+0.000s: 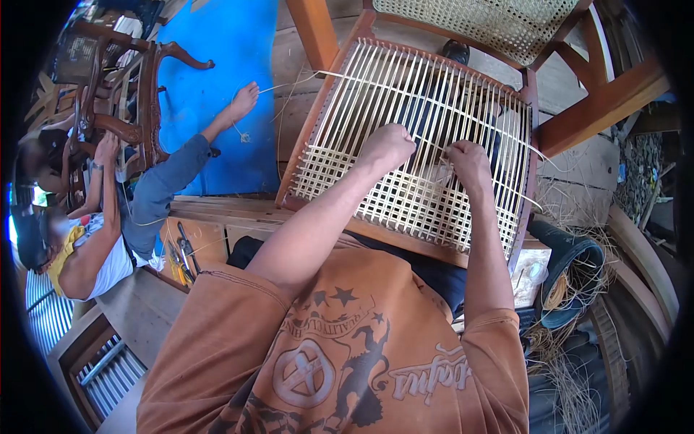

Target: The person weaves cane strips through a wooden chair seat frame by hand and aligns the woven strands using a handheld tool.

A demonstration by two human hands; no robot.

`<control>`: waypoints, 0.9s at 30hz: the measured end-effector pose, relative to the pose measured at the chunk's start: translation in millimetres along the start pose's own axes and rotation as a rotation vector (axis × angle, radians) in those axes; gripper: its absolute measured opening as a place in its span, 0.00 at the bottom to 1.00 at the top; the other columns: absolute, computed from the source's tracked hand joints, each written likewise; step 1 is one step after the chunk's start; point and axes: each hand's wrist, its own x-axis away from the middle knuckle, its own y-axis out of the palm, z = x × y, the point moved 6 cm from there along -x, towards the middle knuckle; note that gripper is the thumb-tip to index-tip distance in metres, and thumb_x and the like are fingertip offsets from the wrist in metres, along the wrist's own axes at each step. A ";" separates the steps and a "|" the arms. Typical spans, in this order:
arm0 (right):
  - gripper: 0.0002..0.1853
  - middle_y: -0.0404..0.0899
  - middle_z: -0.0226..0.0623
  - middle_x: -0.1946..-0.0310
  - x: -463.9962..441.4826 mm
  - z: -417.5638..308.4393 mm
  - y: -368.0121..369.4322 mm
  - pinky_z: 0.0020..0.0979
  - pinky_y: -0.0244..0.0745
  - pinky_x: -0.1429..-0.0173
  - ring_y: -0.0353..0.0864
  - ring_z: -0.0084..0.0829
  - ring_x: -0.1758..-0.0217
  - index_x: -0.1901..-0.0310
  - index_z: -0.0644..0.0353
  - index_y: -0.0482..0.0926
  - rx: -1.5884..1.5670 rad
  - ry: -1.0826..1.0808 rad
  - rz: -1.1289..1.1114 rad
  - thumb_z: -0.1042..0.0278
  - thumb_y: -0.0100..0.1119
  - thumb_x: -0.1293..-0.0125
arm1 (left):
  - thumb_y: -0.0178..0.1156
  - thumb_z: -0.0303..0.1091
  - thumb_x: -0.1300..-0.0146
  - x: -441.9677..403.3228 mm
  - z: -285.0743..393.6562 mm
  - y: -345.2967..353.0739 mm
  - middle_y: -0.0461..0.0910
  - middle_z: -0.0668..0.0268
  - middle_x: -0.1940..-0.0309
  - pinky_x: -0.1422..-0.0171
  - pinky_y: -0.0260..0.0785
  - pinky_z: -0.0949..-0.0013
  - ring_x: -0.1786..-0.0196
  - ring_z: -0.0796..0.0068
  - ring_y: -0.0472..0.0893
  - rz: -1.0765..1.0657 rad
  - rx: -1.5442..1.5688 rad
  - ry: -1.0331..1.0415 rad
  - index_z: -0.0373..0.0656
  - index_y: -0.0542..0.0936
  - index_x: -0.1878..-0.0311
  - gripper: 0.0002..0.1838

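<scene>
A wooden chair seat frame [315, 130] lies before me, strung with pale cane strands [376, 79] running from its far rail towards me. Nearer my body, crossing strands form an open woven grid [405, 202]. My left hand [389, 148] is closed over the middle of the seat, its fingers pinched at the cane strands. Just to its right, my right hand [471, 163] is also closed, fingertips at the strands beside the grid's edge. The pinched ends are mostly hidden by the fingers. One loose crosswise strand [340, 74] spans the far part and sticks out past both sides.
The chair's cane back [499, 25] rises beyond the seat. At left, another person [94, 246] sits by a carved dark chair frame [148, 108], one leg over a blue sheet [224, 145]. Pliers [186, 249] lie at my left; a dark bucket [567, 282] with cane scraps stands right.
</scene>
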 end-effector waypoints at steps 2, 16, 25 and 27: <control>0.16 0.85 0.38 0.72 2.8 -3.5 3.5 0.32 0.75 0.62 0.82 0.29 0.71 0.54 0.55 0.85 0.052 0.042 0.041 0.55 0.55 0.33 | 0.57 0.34 0.36 6.0 0.3 3.5 0.83 0.57 0.69 0.53 0.75 0.62 0.64 0.64 0.83 0.076 -0.007 0.127 0.39 0.83 0.64 0.09; 0.12 0.85 0.32 0.72 0.2 0.6 8.1 0.27 0.70 0.75 0.75 0.20 0.82 0.55 0.52 0.85 0.006 0.120 0.046 0.58 0.57 0.33 | 0.57 0.27 0.45 -12.7 -16.2 -5.2 0.81 0.61 0.77 0.63 0.74 0.63 0.74 0.70 0.80 -0.012 -0.017 -0.050 0.42 0.80 0.78 0.07; 0.15 0.86 0.32 0.68 2.9 -6.4 16.1 0.39 0.71 0.55 0.83 0.31 0.64 0.57 0.43 0.87 0.099 0.197 0.107 0.46 0.60 0.36 | 0.53 0.29 0.35 -4.8 -0.5 -11.5 0.78 0.57 0.53 0.48 0.74 0.60 0.57 0.62 0.82 0.261 -0.335 0.334 0.41 0.82 0.60 0.08; 0.15 0.86 0.34 0.66 9.9 -13.9 10.8 0.40 0.74 0.55 0.83 0.31 0.64 0.54 0.45 0.86 0.102 0.206 0.080 0.48 0.61 0.37 | 0.53 0.29 0.35 -26.2 -13.4 -6.8 0.77 0.57 0.53 0.47 0.74 0.60 0.56 0.62 0.81 0.256 -0.227 0.279 0.42 0.82 0.60 0.08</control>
